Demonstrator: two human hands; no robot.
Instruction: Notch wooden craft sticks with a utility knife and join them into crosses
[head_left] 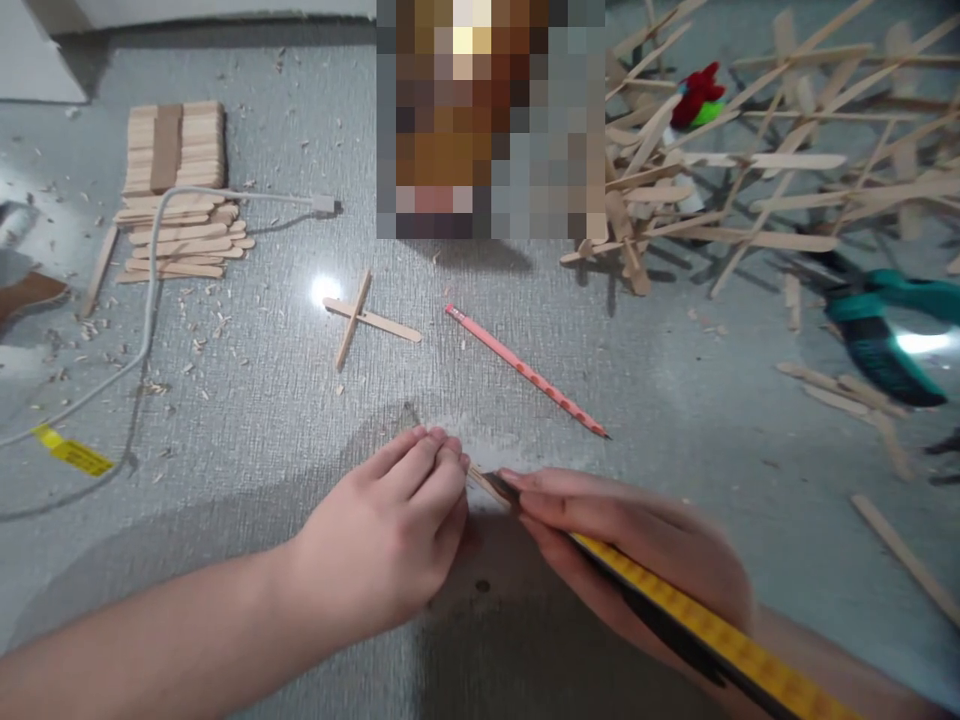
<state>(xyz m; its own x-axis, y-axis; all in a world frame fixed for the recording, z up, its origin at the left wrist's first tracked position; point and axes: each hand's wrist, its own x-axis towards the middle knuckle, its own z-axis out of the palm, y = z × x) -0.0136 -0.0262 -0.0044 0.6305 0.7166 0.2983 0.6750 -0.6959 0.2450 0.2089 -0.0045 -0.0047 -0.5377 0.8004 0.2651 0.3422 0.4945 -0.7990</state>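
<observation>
My left hand [397, 515] is closed around a wooden craft stick [477, 473], and only a short end sticks out between the fingers. Into that end presses the dark blade of a yellow and black utility knife [660, 600], which my right hand [637, 540] grips along its handle. Just beyond the hands lies a pink pencil [525, 370], its tip to the lower right. Two craft sticks joined as a cross [360, 318] rest further left.
A banded bundle of craft sticks [202, 150] with loose ones below it sits far left, crossed by a white cable [154, 270]. At the right stand a lattice of sticks [795, 160] and teal-handled pliers [877, 330]. Wood shavings are scattered about. A blurred patch covers the top middle.
</observation>
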